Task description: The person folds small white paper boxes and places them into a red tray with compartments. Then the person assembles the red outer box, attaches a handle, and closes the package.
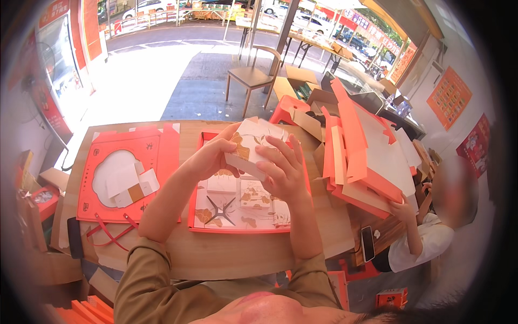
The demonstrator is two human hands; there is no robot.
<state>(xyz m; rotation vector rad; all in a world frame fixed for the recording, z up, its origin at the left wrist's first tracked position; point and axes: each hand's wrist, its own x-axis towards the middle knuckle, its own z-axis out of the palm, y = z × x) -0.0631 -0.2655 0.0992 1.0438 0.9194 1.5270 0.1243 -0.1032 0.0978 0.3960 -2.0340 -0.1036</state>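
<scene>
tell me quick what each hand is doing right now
Left hand: closed on the left side of the small white carton.
Right hand: closed on the same carton's right side, held over the open red box.

The small box I hold is smooth matt white card with gold leaf print. Under it, the red tray is stiff paperboard, and the table is pale, smooth-finished wood. My sleeves are soft olive cloth.

Street-front packing shop: stacked gift-box flats
</scene>
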